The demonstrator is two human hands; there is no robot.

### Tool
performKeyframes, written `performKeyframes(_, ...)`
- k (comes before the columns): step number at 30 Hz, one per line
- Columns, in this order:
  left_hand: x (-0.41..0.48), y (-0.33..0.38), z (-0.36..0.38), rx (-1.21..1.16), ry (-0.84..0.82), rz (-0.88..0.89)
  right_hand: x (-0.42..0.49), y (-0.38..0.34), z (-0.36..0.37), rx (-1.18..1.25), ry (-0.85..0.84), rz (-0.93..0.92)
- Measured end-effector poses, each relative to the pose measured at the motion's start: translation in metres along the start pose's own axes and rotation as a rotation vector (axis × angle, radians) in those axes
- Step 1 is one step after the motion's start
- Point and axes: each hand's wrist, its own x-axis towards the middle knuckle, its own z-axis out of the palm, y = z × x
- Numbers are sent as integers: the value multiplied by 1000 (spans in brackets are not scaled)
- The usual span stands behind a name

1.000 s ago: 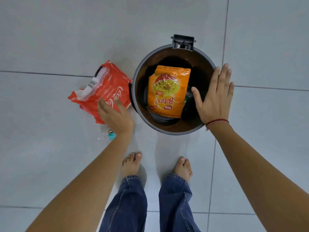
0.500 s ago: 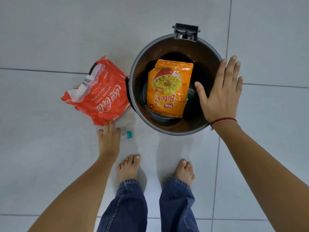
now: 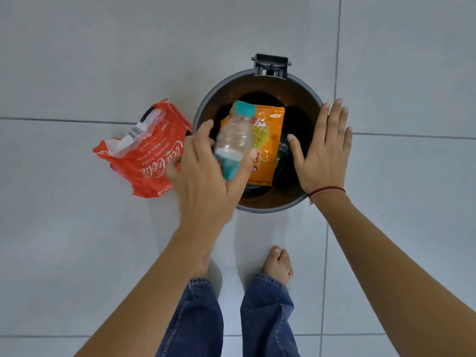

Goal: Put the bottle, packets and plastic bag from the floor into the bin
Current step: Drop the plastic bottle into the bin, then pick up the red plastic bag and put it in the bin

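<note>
A round grey bin [image 3: 260,208] stands open on the tiled floor. Inside it lies an orange snack packet [image 3: 270,140] over something dark. My left hand [image 3: 206,176] holds a clear plastic bottle [image 3: 233,140] with a teal cap and teal label over the bin's left side, cap pointing away from me. My right hand [image 3: 322,153] is flat, fingers spread, over the bin's right rim, holding nothing. A red Coca-Cola plastic bag [image 3: 144,148] lies crumpled on the floor just left of the bin.
A black hinge bracket [image 3: 271,64] sticks out at the bin's far rim. My bare right foot [image 3: 278,264] and my jeans legs [image 3: 268,313] are close in front of the bin. Pale floor tiles [image 3: 77,240] surround everything.
My left hand picked the bottle up off the floor beside the red bag and carried it up and right over the bin. My right hand stayed at the rim.
</note>
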Motion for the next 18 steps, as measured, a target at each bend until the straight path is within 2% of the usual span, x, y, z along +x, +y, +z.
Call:
performKeyframes(2, 8, -7, 6, -38, 55, -34, -1, 0, 0, 9, 4, -3)
performKeyframes(4, 21, -33, 14, -54, 245, -122, -1, 0, 0, 11, 8, -4)
performKeyframes(6, 33, -78, 24, 10, 334, -190, -1, 0, 1, 5, 11, -1)
performKeyframes(8, 39, -125, 38, 188, 165, -214, 0, 1, 3, 9, 19, -2)
performKeyframes(11, 36, -188, 60, 500, -403, -180, 1, 3, 5, 31, 33, -5)
performKeyframes(13, 27, -214, 69, 565, -677, -262, 0, 3, 6, 48, 37, -12)
performKeyframes(15, 14, -224, 75, 607, -769, -305, 0, 4, 6, 54, 42, -14)
performKeyframes(18, -10, -224, 83, 822, -646, -121, 1, 4, 6, 69, 48, -18)
